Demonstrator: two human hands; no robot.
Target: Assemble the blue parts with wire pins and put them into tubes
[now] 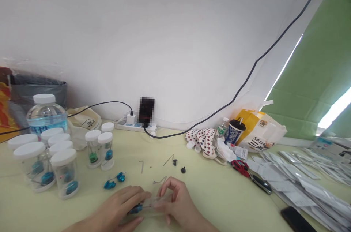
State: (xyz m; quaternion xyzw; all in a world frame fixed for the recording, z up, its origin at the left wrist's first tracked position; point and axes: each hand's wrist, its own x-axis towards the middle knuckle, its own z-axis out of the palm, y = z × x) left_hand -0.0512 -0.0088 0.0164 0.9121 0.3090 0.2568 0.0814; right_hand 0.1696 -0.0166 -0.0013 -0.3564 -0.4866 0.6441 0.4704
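Note:
Low at the front of the table, my left hand (124, 202) curves over a shiny blue metal part (135, 209) with a thin shaft pointing right. Clear plastic, which looks like a jar on its side, shows around the part; the fingers and thumb grip it from above and below. My right hand (178, 201) meets its right end with bent fingers, pinching something see-through that I cannot make out. Just beyond the hands lies a bent thin metal wire piece (159, 180). Two more blue metal parts (115, 180) rest to the left.
White-lidded clear jars (64, 173) holding coloured parts stand left, before a large water bottle (46, 115). Hex keys (142, 166) and black knobs (183, 169) lie mid-table. A power strip (134, 126) runs along the wall. Right are red-handled scissors (241, 168), a phone (297, 219) and flat packets (296, 184).

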